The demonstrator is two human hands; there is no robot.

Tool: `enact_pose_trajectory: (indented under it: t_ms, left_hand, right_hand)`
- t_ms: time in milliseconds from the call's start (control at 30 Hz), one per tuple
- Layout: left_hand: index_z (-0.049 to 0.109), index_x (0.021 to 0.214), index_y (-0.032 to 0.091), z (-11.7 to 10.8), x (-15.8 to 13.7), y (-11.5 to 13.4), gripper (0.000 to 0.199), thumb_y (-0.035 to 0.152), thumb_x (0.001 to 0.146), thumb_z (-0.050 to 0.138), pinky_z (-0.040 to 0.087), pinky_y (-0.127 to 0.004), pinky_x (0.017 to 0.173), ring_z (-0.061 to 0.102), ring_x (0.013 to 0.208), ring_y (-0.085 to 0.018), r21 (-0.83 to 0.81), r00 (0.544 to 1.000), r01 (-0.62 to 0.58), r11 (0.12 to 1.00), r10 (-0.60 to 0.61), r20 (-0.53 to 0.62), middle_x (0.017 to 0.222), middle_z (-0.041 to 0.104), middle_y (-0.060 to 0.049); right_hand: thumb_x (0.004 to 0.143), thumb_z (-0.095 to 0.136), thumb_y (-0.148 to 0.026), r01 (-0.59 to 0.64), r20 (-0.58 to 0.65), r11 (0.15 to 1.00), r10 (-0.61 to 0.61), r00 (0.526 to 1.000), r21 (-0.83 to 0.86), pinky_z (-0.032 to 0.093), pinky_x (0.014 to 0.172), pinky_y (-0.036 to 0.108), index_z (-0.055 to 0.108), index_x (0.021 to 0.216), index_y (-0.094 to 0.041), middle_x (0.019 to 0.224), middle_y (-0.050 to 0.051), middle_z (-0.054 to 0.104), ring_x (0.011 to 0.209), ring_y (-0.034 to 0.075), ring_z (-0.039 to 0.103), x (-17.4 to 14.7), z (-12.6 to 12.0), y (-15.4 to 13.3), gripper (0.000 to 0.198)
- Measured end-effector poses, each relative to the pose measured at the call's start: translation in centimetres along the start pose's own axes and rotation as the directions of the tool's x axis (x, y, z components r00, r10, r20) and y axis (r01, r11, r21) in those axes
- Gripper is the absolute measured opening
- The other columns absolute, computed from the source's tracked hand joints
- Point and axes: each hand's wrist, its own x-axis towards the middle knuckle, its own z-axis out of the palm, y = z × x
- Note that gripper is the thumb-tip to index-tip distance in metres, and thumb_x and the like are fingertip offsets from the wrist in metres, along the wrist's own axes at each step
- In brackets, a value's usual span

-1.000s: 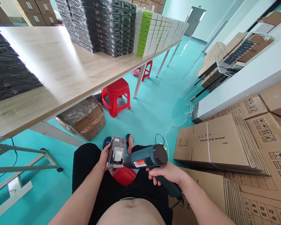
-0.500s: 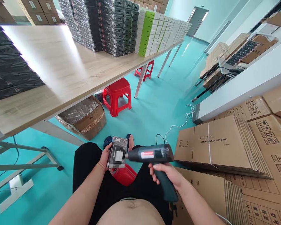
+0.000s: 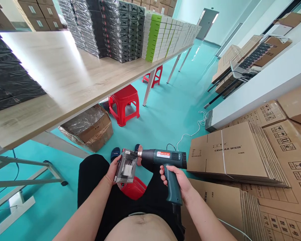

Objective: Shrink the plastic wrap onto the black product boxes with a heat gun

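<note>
The left hand [image 3: 113, 170] has its fingers curled round the left edge of a small box [image 3: 125, 162], dark with a pale patch, its face turned up. At the box's upper right corner stands the nozzle [image 3: 139, 154] of a heat gun [image 3: 165, 159] (touching or just off, I cannot tell from above); the right hand [image 3: 177, 177] is wrapped firmly round the gun's grip.

The step in hand looks like going over the box with hot air; what comes next would call for a steady box and the nozzle kept clear of the left hand.

On the wooden table [image 3: 95, 73], left to right: a black stack [image 3: 10, 77], film-wrapped dark boxes [image 3: 122, 33], white-and-green boxes [image 3: 165, 36]. Below are an open carton [image 3: 96, 130] and a red stool [image 3: 125, 97]; across the turquoise floor [image 3: 160, 124], a grey door [image 3: 207, 24], then flattened cartons [image 3: 233, 150] at right.
</note>
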Motion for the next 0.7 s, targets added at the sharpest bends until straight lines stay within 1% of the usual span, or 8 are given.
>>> enact_pose_trajectory:
  t_ms: [100, 267, 367, 400, 467, 533, 633, 700]
  left_hand:
    - [0.066, 0.099, 0.007, -0.2, 0.1, 0.0, 0.044, 0.047, 0.082, 0.056, 0.055, -0.042, 0.075, 0.07, 0.078, -0.031, 0.017, 1.0, 0.0, 1.0, 0.001, -0.013, 0.085, 0.073, -0.016]
    - [0.066, 0.097, 0.008, -0.3, 0.2, 0.0, 0.042, 0.046, 0.083, 0.056, 0.056, -0.04, 0.073, 0.07, 0.08, -0.031, 0.04, 1.0, 0.013, 0.999, -0.013, -0.016, 0.084, 0.073, -0.016]
    - [0.067, 0.096, 0.008, -0.4, 0.2, -0.1, 0.043, 0.047, 0.081, 0.058, 0.056, -0.038, 0.071, 0.07, 0.078, -0.03, 0.041, 0.999, 0.023, 0.999, -0.022, -0.024, 0.079, 0.073, -0.015]
    - [0.067, 0.097, 0.009, -0.4, 0.2, -0.1, 0.043, 0.047, 0.081, 0.058, 0.056, -0.038, 0.071, 0.07, 0.078, -0.03, 0.038, 1.0, 0.017, 0.999, -0.016, -0.027, 0.078, 0.073, -0.014]
    - [0.066, 0.101, 0.009, -0.4, 0.2, 0.0, 0.043, 0.047, 0.082, 0.057, 0.056, -0.038, 0.072, 0.07, 0.08, -0.03, 0.026, 1.0, -0.006, 1.0, 0.006, -0.02, 0.08, 0.073, -0.013]
    - [0.065, 0.103, 0.01, -0.3, 0.3, 0.0, 0.042, 0.046, 0.083, 0.055, 0.056, -0.038, 0.072, 0.07, 0.08, -0.03, 0.021, 0.999, -0.022, 1.0, 0.023, -0.028, 0.081, 0.073, -0.013]
    - [0.066, 0.101, 0.01, -0.2, 0.3, 0.0, 0.042, 0.046, 0.083, 0.054, 0.056, -0.04, 0.069, 0.071, 0.074, -0.03, 0.025, 0.998, -0.01, 1.0, 0.012, -0.065, 0.077, 0.073, -0.013]
    - [0.066, 0.099, 0.01, -0.2, 0.3, 0.0, 0.041, 0.045, 0.082, 0.055, 0.056, -0.04, 0.067, 0.07, 0.072, -0.03, 0.012, 0.996, -0.008, 1.0, 0.009, -0.088, 0.076, 0.073, -0.013]
  right_hand:
    - [0.083, 0.056, -0.03, 0.001, 0.034, 1.0, -0.001, 0.999, -0.015, 0.05, 0.053, 0.02, 0.066, 0.094, -0.012, 0.079, 0.005, 0.065, 0.062, 0.011, 0.06, 0.7, 0.9, -0.1, 0.024]
    - [0.081, 0.057, -0.029, 0.037, 0.096, 0.996, -0.03, 0.995, -0.076, 0.05, 0.053, 0.022, 0.066, 0.095, -0.012, 0.079, 0.005, 0.066, 0.063, 0.013, 0.062, 1.5, 2.9, -0.1, 0.024]
    - [0.078, 0.061, -0.026, 0.043, 0.186, 0.973, 0.0, 0.982, -0.227, 0.049, 0.05, 0.024, 0.067, 0.095, -0.01, 0.076, 0.007, 0.068, 0.058, 0.015, 0.063, 0.5, 3.8, -0.4, 0.023]
    - [0.076, 0.063, -0.024, 0.032, 0.231, 0.945, 0.047, 0.972, -0.327, 0.049, 0.049, 0.025, 0.067, 0.094, -0.01, 0.074, 0.007, 0.068, 0.056, 0.016, 0.063, 0.0, 3.9, -0.5, 0.023]
    - [0.073, 0.066, -0.022, 0.028, 0.305, 0.839, 0.166, 0.938, -0.543, 0.048, 0.048, 0.025, 0.068, 0.091, -0.01, 0.07, 0.006, 0.068, 0.053, 0.015, 0.062, -0.8, 4.2, -0.9, 0.022]
    - [0.071, 0.069, -0.023, 0.062, 0.319, 0.754, 0.199, 0.927, -0.653, 0.048, 0.049, 0.025, 0.068, 0.089, -0.011, 0.069, 0.005, 0.067, 0.053, 0.015, 0.061, -1.2, 4.7, -1.2, 0.021]
    - [0.074, 0.066, -0.028, 0.155, 0.26, 0.774, 0.013, 0.965, -0.614, 0.048, 0.051, 0.026, 0.067, 0.09, -0.013, 0.072, 0.004, 0.066, 0.055, 0.014, 0.061, -1.0, 5.7, -1.5, 0.022]
    - [0.075, 0.064, -0.03, 0.197, 0.224, 0.789, -0.077, 0.972, -0.583, 0.049, 0.053, 0.027, 0.067, 0.092, -0.015, 0.074, 0.003, 0.065, 0.057, 0.014, 0.061, -0.8, 6.4, -1.6, 0.022]
